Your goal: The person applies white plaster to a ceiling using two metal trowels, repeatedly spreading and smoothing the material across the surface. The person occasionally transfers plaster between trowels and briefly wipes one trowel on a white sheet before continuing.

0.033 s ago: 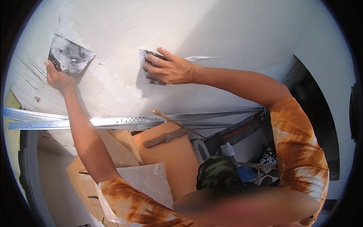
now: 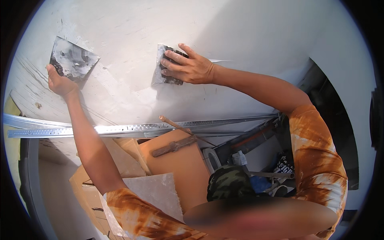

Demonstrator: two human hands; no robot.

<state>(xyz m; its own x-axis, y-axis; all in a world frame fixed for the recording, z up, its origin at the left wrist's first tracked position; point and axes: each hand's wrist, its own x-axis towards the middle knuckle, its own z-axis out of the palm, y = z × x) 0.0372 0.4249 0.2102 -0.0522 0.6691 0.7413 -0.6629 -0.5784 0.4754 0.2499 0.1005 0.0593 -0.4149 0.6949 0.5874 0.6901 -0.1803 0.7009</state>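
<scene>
Smeared plate (image 2: 74, 58): thin, four-sided, metallic; visible face coated with grey-white compound and dark patches; gripped at its lower-left corner, upper edge sloping down to the right.
Scraper (image 2: 157, 74): grey blade, dark back partly covered by fingers; positioned over the white surface, right of the plate, well apart.
White surface (image 2: 120, 28): smeared with pale compound; dark streaks at left; shaded at right.

Left arm (image 2: 93, 144) reaching out, nearly straight; left hand (image 2: 62, 83) curled in a grip, thumb (image 2: 49, 69) extended. Right arm (image 2: 258, 83) bent; right hand (image 2: 194, 67) back to camera, fingers (image 2: 176, 58) spread, gripping, wrist (image 2: 213, 73) nearly straight
</scene>
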